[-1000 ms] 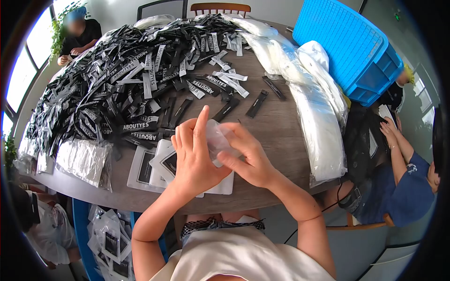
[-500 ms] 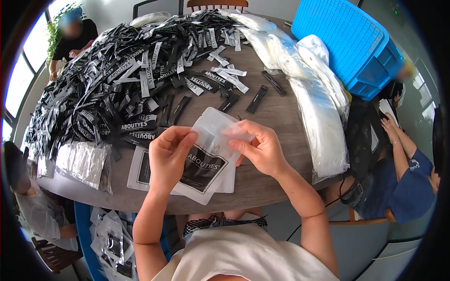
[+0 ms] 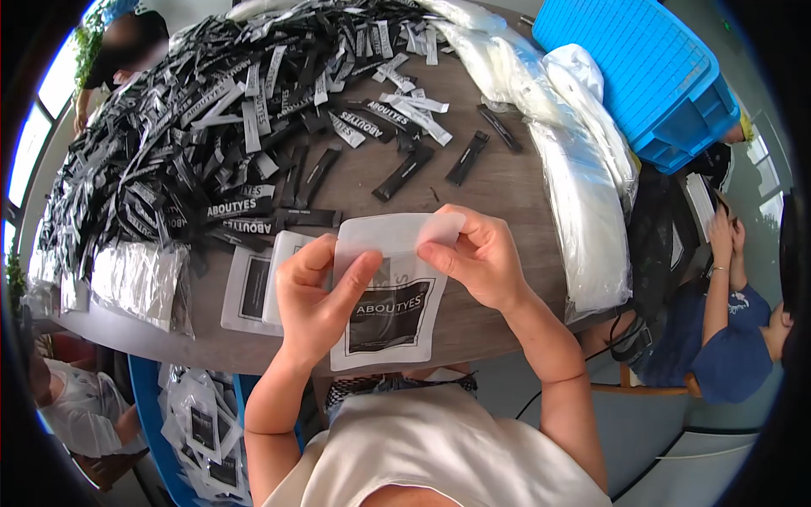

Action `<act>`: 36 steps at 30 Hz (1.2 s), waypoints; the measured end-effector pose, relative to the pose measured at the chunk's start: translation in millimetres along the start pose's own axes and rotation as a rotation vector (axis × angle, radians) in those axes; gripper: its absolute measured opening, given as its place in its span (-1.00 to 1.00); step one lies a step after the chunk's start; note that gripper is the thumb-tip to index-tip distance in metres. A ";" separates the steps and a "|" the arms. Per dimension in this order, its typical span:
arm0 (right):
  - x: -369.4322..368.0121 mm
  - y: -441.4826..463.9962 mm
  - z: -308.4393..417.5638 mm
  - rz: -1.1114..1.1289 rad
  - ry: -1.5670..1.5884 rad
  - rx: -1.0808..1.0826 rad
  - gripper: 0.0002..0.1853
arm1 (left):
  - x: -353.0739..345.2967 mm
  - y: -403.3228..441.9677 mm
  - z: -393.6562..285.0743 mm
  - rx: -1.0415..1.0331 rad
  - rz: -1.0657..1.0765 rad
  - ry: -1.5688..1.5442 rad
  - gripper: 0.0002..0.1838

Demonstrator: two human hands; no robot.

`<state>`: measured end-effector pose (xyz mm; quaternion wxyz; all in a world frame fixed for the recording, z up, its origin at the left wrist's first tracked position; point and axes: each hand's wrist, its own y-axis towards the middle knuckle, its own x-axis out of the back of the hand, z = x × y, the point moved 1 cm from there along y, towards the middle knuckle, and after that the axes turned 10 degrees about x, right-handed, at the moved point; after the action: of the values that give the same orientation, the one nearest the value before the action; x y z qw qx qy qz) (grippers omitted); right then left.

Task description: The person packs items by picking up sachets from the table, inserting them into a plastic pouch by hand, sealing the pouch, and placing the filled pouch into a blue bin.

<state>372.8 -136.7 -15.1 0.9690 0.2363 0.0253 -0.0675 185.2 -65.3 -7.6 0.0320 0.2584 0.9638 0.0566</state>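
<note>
- Straightening from its earlier tilt, the frosted pouch (image 3: pixel 395 290) is now hanging nearly upright, its ABOUTYES label (image 3: pixel 384 328) reading level.
- Left hand (image 3: pixel 317 291) is pinching the pouch's upper left edge between thumb and fingers.
- Right hand (image 3: pixel 479 262) is gripping its upper right corner the same way.
- Both hands are holding it over the near edge of the counter (image 3: pixel 507 188), just right of the flat pouches (image 3: pixel 253 287).
- Black and silver sachets (image 3: pixel 190 127) are lying heaped beyond.
</note>
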 end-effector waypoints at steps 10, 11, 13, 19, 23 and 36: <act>-16.9 -8.6 1.1 -0.023 -0.053 -0.117 -0.85 | -10.6 -10.6 10.4 -0.306 -0.024 0.208 -0.85; -17.7 -9.7 -0.7 -0.025 -0.094 -0.079 -0.84 | -8.2 -13.2 12.3 -0.352 -0.030 0.282 -0.85; -19.2 -10.3 1.3 -0.028 -0.114 -0.046 -0.86 | -8.4 -17.4 15.3 -0.346 -0.055 0.175 -0.83; -17.2 -12.3 1.8 -0.063 0.033 -0.030 -0.70 | 5.9 -29.0 16.1 0.133 0.067 -0.379 -0.71; -24.1 -11.0 4.7 0.126 0.135 -0.222 -0.64 | 36.1 -48.3 11.1 0.053 0.040 -0.288 -0.71; 91.7 103.2 -51.8 0.032 -1.095 0.131 -0.85 | 368.8 -229.1 54.1 0.481 -0.275 1.546 -0.80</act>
<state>477.5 -33.0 -21.5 0.8249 0.2268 -0.4901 -0.1672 -242.0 -72.3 -102.0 -0.6906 0.0260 0.7227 0.0062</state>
